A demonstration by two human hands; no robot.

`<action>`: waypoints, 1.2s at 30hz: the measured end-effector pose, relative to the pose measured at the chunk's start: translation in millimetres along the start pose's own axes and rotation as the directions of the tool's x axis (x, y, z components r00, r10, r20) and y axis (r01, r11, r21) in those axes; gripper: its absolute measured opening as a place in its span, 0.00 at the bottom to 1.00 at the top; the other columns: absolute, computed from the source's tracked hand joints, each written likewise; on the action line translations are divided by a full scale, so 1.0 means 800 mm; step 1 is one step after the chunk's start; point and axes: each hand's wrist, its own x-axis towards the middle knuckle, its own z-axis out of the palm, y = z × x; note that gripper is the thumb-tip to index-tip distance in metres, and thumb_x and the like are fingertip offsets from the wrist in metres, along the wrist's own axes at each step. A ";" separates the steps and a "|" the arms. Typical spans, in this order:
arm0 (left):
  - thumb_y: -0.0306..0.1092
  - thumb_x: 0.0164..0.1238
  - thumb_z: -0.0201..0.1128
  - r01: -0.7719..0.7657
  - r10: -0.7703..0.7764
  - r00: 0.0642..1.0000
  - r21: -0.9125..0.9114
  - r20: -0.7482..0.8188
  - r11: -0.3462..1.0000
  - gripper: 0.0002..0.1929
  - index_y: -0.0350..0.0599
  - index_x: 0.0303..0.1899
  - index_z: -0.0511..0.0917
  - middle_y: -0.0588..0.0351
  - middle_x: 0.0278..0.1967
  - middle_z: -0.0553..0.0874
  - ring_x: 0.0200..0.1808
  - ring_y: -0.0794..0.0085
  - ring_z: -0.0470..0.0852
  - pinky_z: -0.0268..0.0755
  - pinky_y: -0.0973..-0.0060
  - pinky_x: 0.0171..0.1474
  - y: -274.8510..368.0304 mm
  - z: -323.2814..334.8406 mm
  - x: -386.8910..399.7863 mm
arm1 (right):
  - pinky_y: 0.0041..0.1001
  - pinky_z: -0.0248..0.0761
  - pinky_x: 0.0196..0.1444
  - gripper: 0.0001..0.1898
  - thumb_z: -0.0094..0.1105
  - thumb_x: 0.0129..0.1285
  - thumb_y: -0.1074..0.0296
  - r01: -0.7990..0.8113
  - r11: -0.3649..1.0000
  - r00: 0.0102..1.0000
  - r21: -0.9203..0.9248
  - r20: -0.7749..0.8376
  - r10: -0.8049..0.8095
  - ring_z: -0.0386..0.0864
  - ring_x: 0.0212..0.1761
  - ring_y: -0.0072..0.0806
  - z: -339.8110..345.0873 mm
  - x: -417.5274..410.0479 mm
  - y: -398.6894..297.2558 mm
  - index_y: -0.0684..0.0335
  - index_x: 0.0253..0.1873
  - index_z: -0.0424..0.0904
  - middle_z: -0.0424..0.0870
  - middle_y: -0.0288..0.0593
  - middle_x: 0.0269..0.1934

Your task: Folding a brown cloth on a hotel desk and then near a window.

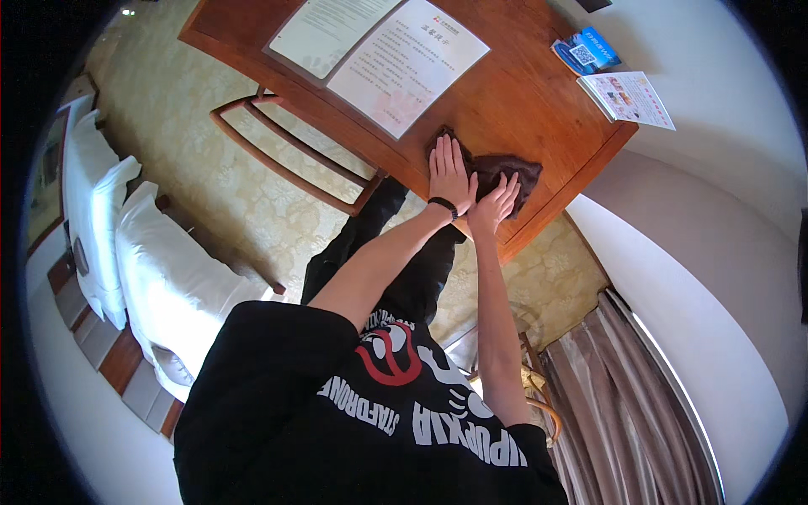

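Note:
A dark brown cloth [521,169] lies bunched and folded on the wooden desk [530,95], close to its near corner. My left hand [449,173], with a black bracelet at the wrist, holds the left part of the cloth down, its fingers extended and close together. Over the right part, my right hand [495,205] presses with slightly bent fingers. The two hands nearly touch at the thumbs, and parts of the cloth are hidden under them.
Left of the cloth lie printed sheets [404,69] bearing writing. A blue card stand [586,52] and a white printed card [631,98] stand along the desk's wall side. A wooden chair [297,154] is at the desk's left edge. White pillows [170,271] and striped curtains [625,391] flank me.

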 end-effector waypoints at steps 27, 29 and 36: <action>0.41 0.64 0.58 0.349 -0.379 0.827 -0.150 -0.416 0.925 0.31 0.35 0.66 0.66 0.42 0.69 0.70 0.78 0.54 0.57 0.43 0.52 0.81 0.138 0.068 0.149 | 0.42 0.53 0.79 0.24 0.49 0.67 0.69 0.360 0.797 0.852 0.485 0.177 -0.493 0.57 0.80 0.50 -0.031 0.263 0.055 0.64 0.68 0.74 0.63 0.51 0.77; 0.41 0.64 0.58 0.433 -0.454 0.758 -0.159 -0.468 0.887 0.30 0.37 0.65 0.67 0.44 0.69 0.70 0.78 0.56 0.58 0.44 0.53 0.81 0.146 0.079 0.168 | 0.43 0.54 0.79 0.25 0.48 0.66 0.69 0.383 0.793 0.841 0.473 0.178 -0.511 0.58 0.80 0.49 -0.031 0.283 0.043 0.63 0.68 0.74 0.64 0.50 0.77; 0.42 0.67 0.58 0.630 -0.592 0.572 -0.157 -0.568 0.760 0.28 0.40 0.66 0.66 0.49 0.67 0.71 0.76 0.59 0.62 0.49 0.55 0.79 0.173 0.113 0.212 | 0.43 0.55 0.78 0.24 0.52 0.63 0.69 0.476 0.778 0.804 0.410 0.154 -0.574 0.58 0.80 0.46 -0.026 0.334 0.024 0.60 0.65 0.73 0.65 0.45 0.77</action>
